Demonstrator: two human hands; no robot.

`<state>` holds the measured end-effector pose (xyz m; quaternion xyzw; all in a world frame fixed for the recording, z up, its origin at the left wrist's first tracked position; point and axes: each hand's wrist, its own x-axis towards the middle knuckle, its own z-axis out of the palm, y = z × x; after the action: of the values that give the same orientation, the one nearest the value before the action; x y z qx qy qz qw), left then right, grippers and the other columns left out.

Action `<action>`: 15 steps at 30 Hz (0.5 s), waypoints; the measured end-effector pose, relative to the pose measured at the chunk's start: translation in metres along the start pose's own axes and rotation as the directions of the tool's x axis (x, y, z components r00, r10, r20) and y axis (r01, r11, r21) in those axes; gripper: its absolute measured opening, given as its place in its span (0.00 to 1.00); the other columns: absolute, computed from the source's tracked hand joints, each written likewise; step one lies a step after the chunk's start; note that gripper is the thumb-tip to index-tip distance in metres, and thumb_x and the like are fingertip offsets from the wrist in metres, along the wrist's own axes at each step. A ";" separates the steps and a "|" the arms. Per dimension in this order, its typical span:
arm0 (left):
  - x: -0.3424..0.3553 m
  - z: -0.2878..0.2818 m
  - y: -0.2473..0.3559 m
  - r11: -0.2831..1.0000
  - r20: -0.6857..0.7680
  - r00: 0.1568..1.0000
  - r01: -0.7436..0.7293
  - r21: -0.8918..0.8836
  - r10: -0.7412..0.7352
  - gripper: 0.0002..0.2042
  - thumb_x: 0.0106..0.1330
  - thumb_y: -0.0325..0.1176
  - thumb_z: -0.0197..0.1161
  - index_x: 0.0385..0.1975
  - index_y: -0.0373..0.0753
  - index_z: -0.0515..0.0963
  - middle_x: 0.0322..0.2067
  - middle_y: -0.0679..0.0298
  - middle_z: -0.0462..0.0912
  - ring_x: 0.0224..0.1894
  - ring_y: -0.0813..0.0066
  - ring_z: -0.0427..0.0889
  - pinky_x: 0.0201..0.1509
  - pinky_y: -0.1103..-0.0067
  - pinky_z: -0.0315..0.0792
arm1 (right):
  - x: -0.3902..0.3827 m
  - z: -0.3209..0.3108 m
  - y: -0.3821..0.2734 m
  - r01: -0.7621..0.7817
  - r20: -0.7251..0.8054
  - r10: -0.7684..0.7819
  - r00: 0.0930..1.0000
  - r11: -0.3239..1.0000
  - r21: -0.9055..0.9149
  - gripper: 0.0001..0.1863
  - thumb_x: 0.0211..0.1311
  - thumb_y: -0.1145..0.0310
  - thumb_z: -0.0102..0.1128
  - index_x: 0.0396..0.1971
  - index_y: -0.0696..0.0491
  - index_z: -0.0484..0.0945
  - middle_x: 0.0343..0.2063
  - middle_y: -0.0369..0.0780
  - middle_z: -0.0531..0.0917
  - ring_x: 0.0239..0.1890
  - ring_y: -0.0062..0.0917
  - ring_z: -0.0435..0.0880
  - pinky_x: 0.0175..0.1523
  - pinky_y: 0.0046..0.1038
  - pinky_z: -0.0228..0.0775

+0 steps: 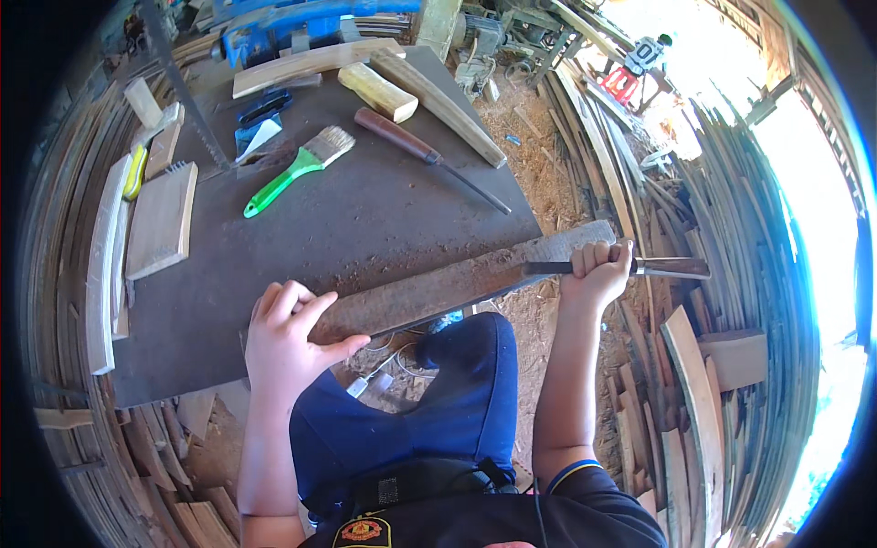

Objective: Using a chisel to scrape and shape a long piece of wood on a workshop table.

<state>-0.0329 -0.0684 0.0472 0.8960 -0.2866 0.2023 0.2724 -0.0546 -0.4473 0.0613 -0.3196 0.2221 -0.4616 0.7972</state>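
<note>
A long, rough wooden board [434, 290] lies slantwise across the near edge of the dark tabletop, its right end sticking out past the table. My left hand [290, 333] grips its left end, fingers over the top and thumb along the near edge. In my right hand [598, 274] is a chisel [674, 267], held around its shank. Its wooden handle points right, and the dark blade reaches left over the board's top face. Small brown shavings lie along the board's far side.
On the tabletop [228, 301] lie a green-handled paintbrush [290, 178], a wooden-handled tool [397, 137] with a thin metal shaft, and several wood pieces [164, 219]. A yellow-handled tool [136, 173] sits left. Behind stands a blue machine [292, 32]. Stacked planks [731, 210] flank both sides; another person [644, 57] sits far right.
</note>
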 end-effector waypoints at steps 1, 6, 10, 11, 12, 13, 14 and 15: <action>0.000 -0.001 0.000 1.000 -0.007 1.000 -0.022 0.015 0.022 0.27 0.39 0.49 0.82 0.37 0.39 0.87 0.30 0.66 0.75 0.36 0.65 0.77 0.42 0.68 0.75 | 0.006 0.000 0.000 0.013 -0.055 -0.012 0.998 1.000 0.022 0.28 0.79 0.50 0.42 0.16 0.45 0.55 0.10 0.28 0.53 0.10 0.17 0.47 0.15 0.26 0.39; -0.011 0.002 -0.004 0.997 -0.039 0.999 -0.025 0.069 0.027 0.26 0.39 0.49 0.81 0.38 0.39 0.87 0.30 0.67 0.74 0.35 0.67 0.76 0.43 0.68 0.75 | -0.034 0.035 0.022 0.061 0.008 -0.061 0.998 0.996 -0.064 0.27 0.80 0.53 0.40 0.16 0.46 0.55 0.11 0.30 0.54 0.11 0.18 0.46 0.16 0.27 0.38; -0.006 0.002 -0.005 0.999 -0.044 0.999 -0.016 0.041 0.017 0.26 0.39 0.49 0.82 0.38 0.39 0.88 0.30 0.68 0.74 0.35 0.69 0.76 0.43 0.69 0.76 | -0.004 0.018 0.021 0.042 0.034 -0.039 0.999 0.997 -0.066 0.28 0.80 0.52 0.38 0.15 0.45 0.54 0.11 0.29 0.54 0.11 0.18 0.47 0.16 0.27 0.39; -0.006 0.002 -0.003 0.999 -0.028 0.999 -0.020 0.029 0.021 0.26 0.39 0.49 0.82 0.38 0.40 0.88 0.29 0.68 0.74 0.36 0.69 0.77 0.43 0.70 0.76 | 0.002 0.020 0.012 0.100 -0.034 -0.101 0.994 0.994 -0.055 0.28 0.80 0.53 0.39 0.14 0.45 0.54 0.09 0.28 0.54 0.11 0.17 0.48 0.16 0.26 0.39; -0.006 0.001 -0.002 1.000 -0.033 0.999 -0.011 0.029 0.012 0.26 0.39 0.49 0.82 0.38 0.40 0.88 0.29 0.68 0.74 0.36 0.69 0.77 0.43 0.70 0.76 | 0.007 0.022 0.007 0.115 -0.082 -0.118 0.990 0.993 -0.041 0.29 0.80 0.52 0.39 0.14 0.45 0.53 0.09 0.29 0.55 0.11 0.18 0.48 0.16 0.27 0.39; -0.006 0.000 -0.002 1.000 -0.018 1.000 -0.013 0.023 0.013 0.26 0.41 0.51 0.81 0.38 0.40 0.88 0.29 0.68 0.73 0.36 0.69 0.76 0.45 0.69 0.76 | 0.006 0.022 0.011 0.112 -0.073 -0.115 0.991 0.993 -0.045 0.29 0.80 0.52 0.39 0.14 0.45 0.53 0.09 0.29 0.55 0.11 0.18 0.48 0.16 0.27 0.39; -0.005 0.001 -0.004 1.000 -0.001 1.000 -0.021 0.018 0.021 0.27 0.42 0.53 0.80 0.38 0.39 0.88 0.29 0.68 0.72 0.36 0.69 0.76 0.47 0.69 0.76 | -0.003 0.026 0.020 0.063 -0.051 -0.067 0.996 0.996 -0.067 0.28 0.80 0.52 0.39 0.14 0.45 0.53 0.09 0.29 0.55 0.11 0.18 0.48 0.16 0.27 0.39; -0.004 0.001 -0.005 1.000 -0.007 1.000 -0.018 0.015 0.018 0.27 0.42 0.53 0.80 0.38 0.39 0.88 0.29 0.68 0.72 0.36 0.69 0.76 0.47 0.69 0.76 | -0.013 0.031 0.030 0.019 -0.028 -0.021 0.999 0.996 -0.092 0.28 0.80 0.53 0.39 0.15 0.45 0.53 0.09 0.29 0.55 0.11 0.17 0.48 0.16 0.27 0.39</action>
<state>-0.0331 -0.0643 0.0422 0.8946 -0.2919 0.2102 0.2649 -0.0228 -0.4158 0.0622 -0.3513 0.2513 -0.4634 0.7737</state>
